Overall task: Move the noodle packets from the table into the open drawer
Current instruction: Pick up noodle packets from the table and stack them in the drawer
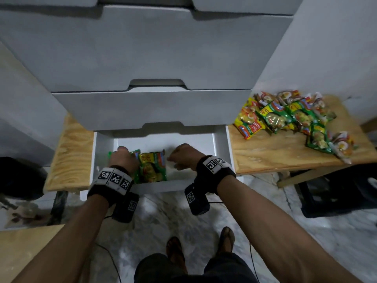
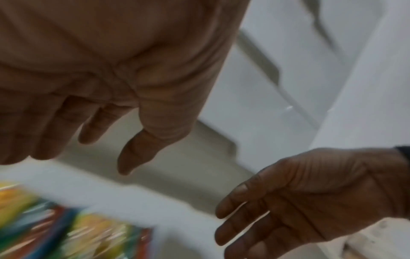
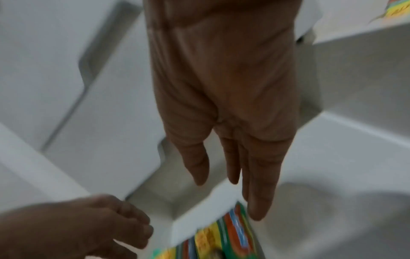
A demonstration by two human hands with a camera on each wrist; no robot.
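Note:
The white drawer (image 1: 222,152) stands pulled out at the bottom of the chest. Green and yellow noodle packets (image 1: 152,168) lie in its left half, blurred in the left wrist view (image 2: 66,227) and in the right wrist view (image 3: 221,236). My left hand (image 1: 122,159) hangs over their left edge with relaxed fingers (image 2: 88,138) and holds nothing. My right hand (image 1: 182,156) hovers over the drawer's bare right half, its fingers (image 3: 230,173) straight and empty. A pile of several noodle packets (image 1: 291,119) lies on the wooden table (image 1: 271,158) to the right.
Two closed white drawers (image 1: 151,107) overhang the open one. A wooden board (image 1: 69,154) flanks the drawer on the left. A black crate (image 1: 338,193) sits on the marble floor under the table. My sandalled feet (image 1: 175,252) stand in front of the drawer.

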